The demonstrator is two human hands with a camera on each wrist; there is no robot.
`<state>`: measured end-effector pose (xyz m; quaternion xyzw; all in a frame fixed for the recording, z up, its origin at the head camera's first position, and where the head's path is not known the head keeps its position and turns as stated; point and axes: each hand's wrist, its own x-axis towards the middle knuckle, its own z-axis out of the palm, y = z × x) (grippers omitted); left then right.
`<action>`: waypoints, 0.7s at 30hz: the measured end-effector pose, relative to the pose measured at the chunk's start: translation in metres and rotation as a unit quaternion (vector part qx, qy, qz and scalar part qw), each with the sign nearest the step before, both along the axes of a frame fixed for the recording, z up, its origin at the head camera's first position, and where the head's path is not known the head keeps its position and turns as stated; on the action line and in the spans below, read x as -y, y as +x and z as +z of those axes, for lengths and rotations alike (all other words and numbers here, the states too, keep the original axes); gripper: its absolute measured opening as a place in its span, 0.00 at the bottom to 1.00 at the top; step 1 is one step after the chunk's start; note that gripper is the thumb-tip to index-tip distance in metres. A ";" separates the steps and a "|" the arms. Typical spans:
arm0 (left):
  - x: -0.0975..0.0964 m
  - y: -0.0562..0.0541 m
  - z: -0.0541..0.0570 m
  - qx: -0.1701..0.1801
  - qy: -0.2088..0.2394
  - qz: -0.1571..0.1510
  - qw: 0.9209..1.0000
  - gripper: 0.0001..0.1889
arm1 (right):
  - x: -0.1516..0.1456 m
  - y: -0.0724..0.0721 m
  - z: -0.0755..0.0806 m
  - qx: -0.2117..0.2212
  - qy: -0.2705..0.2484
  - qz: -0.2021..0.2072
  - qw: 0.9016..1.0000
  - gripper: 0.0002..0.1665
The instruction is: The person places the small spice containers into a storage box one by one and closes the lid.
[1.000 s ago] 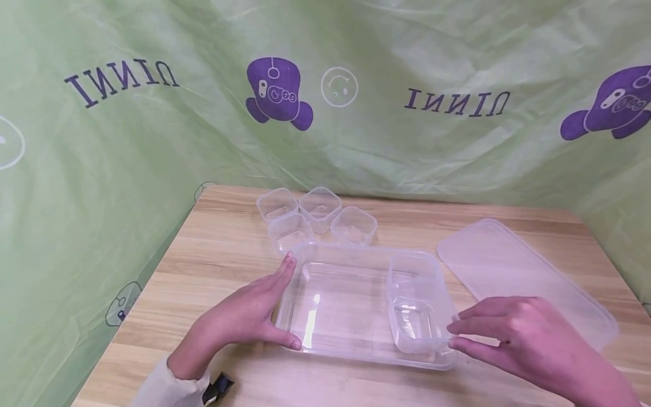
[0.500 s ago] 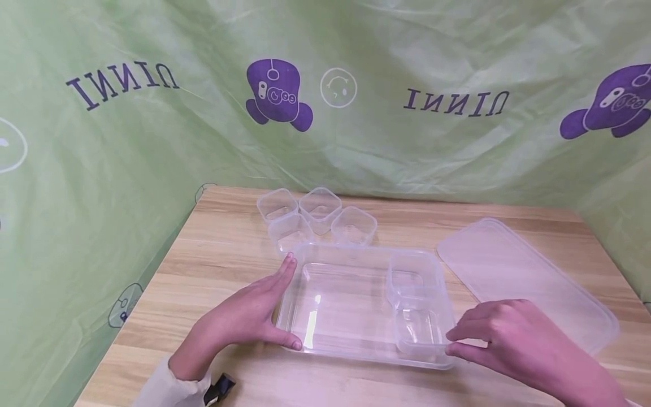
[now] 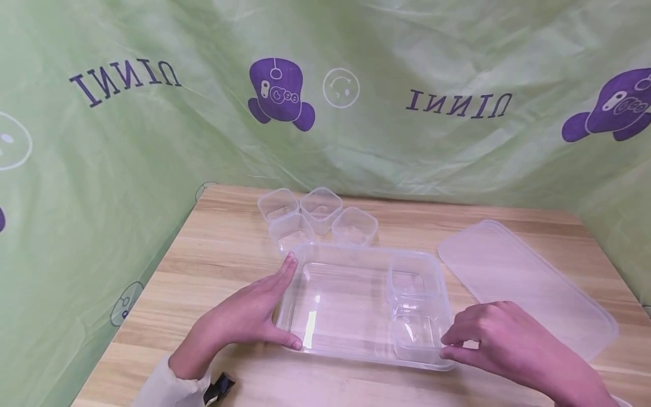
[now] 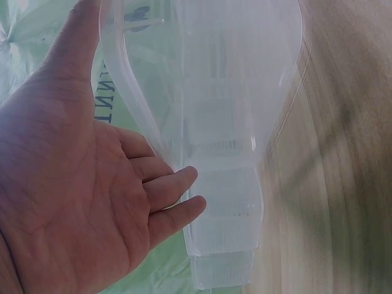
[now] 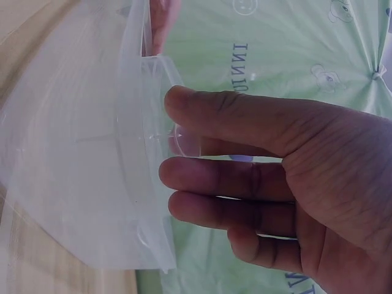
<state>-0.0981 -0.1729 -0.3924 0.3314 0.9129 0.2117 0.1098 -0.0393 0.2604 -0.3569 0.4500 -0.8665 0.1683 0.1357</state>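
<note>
A large clear plastic food box [image 3: 341,305] stands on the table, with two small clear containers along its right end. My right hand [image 3: 498,345] pinches the right rim of the nearer small container [image 3: 414,336]; the farther small container [image 3: 409,277] sits beside it. In the right wrist view, thumb and index finger of the right hand [image 5: 245,177] meet at a clear rim. My left hand [image 3: 249,311] spans the left end of the box, thumb at the near corner, fingers at the far corner. The left wrist view shows the left hand [image 4: 92,184] with extended fingers against the wall.
Several more small clear containers [image 3: 320,212] stand grouped behind the box. A flat translucent lid [image 3: 524,271] lies at the right. A black object [image 3: 220,388] is near the left sleeve. Green printed sheeting [image 3: 356,152] hangs behind and beside the wooden table [image 3: 203,254].
The nearer small container has shifted and settled in the box's near right corner. My right hand has moved slightly left with its rim; the left hand has kept its place.
</note>
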 end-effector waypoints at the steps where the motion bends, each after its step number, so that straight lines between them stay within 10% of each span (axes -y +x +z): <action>1: 0.000 0.000 0.000 0.001 -0.001 0.000 1.000 0.75 | 0.000 0.000 0.000 0.005 0.000 0.003 1.000 0.06; 21: -0.001 0.000 0.002 0.005 -0.004 -0.001 1.000 0.75 | -0.001 0.002 -0.005 0.107 0.041 -0.029 0.993 0.17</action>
